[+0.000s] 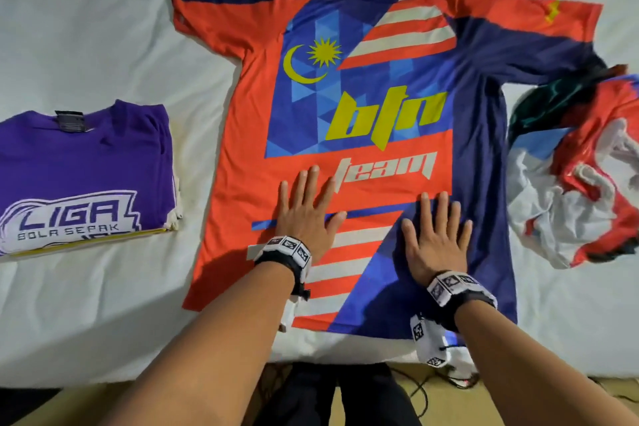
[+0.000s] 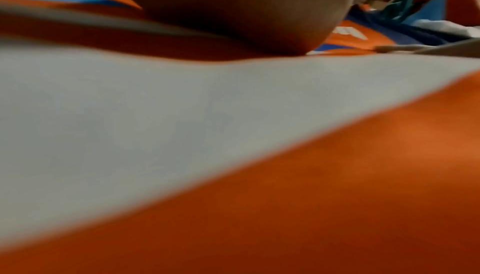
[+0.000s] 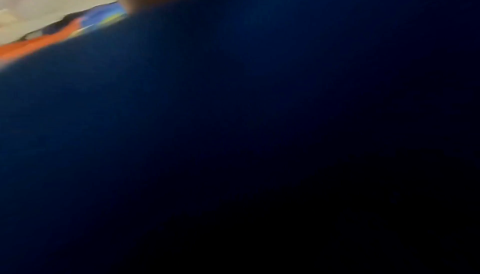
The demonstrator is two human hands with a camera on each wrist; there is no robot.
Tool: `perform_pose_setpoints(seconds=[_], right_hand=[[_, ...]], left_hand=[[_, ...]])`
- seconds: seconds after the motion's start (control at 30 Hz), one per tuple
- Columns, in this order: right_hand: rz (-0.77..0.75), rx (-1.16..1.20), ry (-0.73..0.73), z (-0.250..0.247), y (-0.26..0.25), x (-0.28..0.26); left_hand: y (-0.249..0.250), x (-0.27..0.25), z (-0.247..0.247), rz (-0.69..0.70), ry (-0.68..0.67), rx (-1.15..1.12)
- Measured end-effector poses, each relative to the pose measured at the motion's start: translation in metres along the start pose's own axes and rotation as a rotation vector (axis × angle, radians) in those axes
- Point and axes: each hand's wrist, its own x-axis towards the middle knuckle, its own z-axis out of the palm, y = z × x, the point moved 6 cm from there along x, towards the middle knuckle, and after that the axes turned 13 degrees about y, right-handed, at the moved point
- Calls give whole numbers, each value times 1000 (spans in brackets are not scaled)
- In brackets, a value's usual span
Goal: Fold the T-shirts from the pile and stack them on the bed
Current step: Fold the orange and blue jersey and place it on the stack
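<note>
A big orange and blue jersey (image 1: 345, 135) is lying flat and face up in the middle of the white bed (image 1: 103, 28). The left hand (image 1: 307, 214) and the right hand (image 1: 437, 239) are both pressing down flat on its lower part, side by side, with fingers straight and spread wide, holding nothing. A folded purple T-shirt (image 1: 86, 169) is sitting to the left, apart from the jersey. A messy pile of shirts (image 1: 574, 169) is lying to the right, just beside the jersey's sleeve.
</note>
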Motion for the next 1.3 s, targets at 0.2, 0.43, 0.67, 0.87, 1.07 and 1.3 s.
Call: perform_pose_setpoints(seconds=[0.2, 0.43, 0.67, 0.87, 1.07, 1.3], right_hand=[[192, -32, 90, -27, 43, 23], [-327, -45, 47, -10, -2, 75], [295, 159, 293, -52, 17, 128], [-284, -20, 108, -37, -12, 165], [52, 123, 50, -56, 61, 168], [-366, 47, -18, -22, 1, 47]], left_hand=[[-7, 17, -14, -202, 7, 49], [80, 62, 10, 132, 26, -65], [79, 63, 25, 113, 25, -38], [79, 60, 26, 133, 19, -21], [78, 60, 25, 123, 33, -18], [78, 61, 21, 130, 11, 9]])
